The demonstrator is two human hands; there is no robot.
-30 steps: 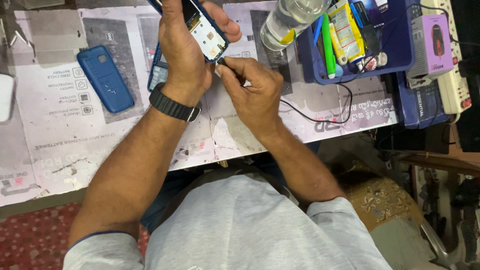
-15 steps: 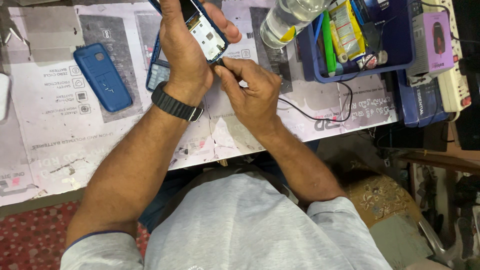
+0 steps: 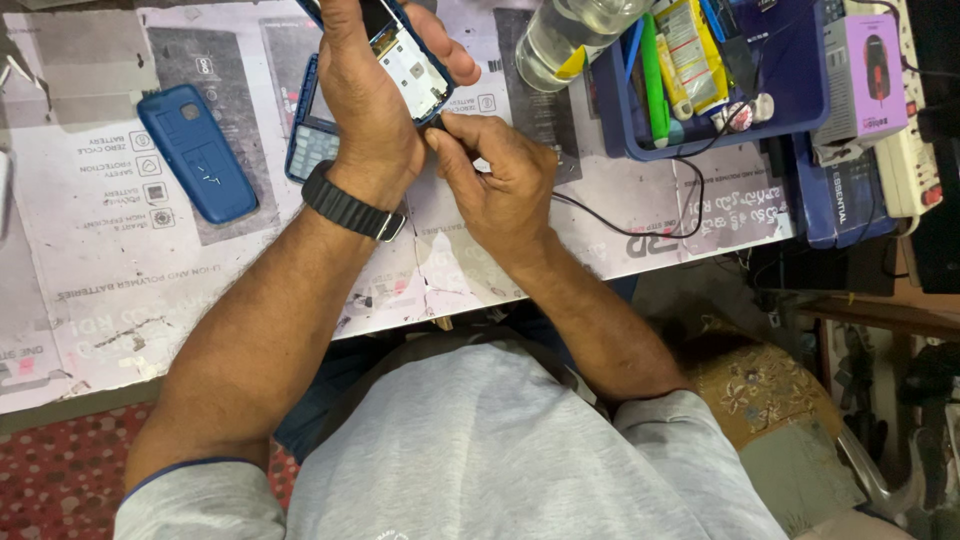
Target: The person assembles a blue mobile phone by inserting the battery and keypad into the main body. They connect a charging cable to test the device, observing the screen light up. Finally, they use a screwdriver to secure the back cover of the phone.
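Observation:
My left hand (image 3: 370,110), with a black watch on the wrist, grips an opened blue mobile phone body (image 3: 405,62) whose pale inner board faces up. My right hand (image 3: 495,175) is pressed against the phone's lower edge, fingers pinched together there; what it pinches is hidden. A blue phone back cover (image 3: 197,152) lies on the table to the left. A blue keypad front panel (image 3: 312,135) lies just under my left hand.
The table is covered with a flattened printed cardboard sheet (image 3: 120,270). A clear bottle (image 3: 565,35) lies at the top. A blue tray (image 3: 790,95) holds tools and packets. A purple box (image 3: 865,75), a white power strip (image 3: 915,150) and a black cable (image 3: 640,225) lie at the right.
Both hands stay on the phone; the phone and hands have shifted only slightly in view. The things on the table have not moved.

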